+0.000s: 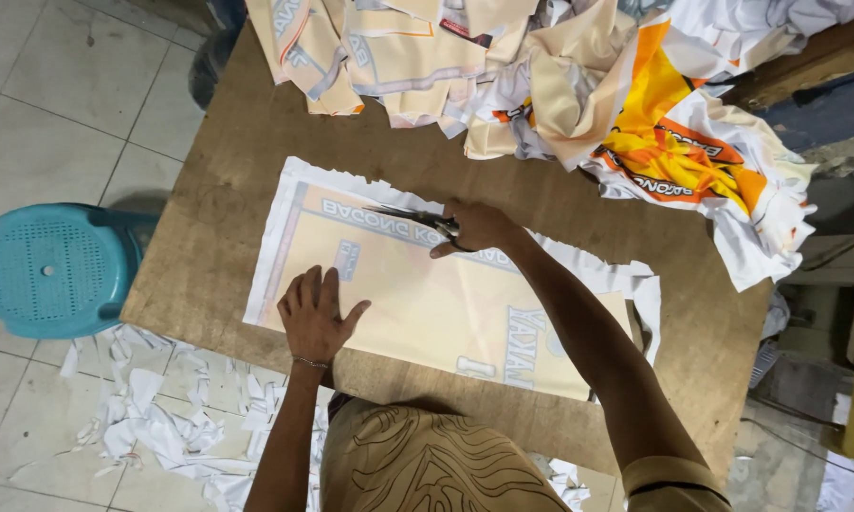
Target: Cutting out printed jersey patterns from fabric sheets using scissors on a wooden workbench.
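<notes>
Scissors at the upper edge of a printed fabric panel on the wooden tabletop point(218, 237).

Right hand point(474, 228): fingers closed around the scissors point(413, 218), blades pointing left over the pale yellow fabric panel point(427, 303). Left hand point(315, 313): flat, fingers spread, pressing the panel's near edge. White offcuts point(161, 427) lie on the floor; a printed fabric pile point(578, 85) occupies the far side.

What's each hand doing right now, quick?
Left hand: open, fingers spread, pressed flat on the printed fabric panel.
Right hand: closed around the scissors, blades at the panel's far edge.
</notes>
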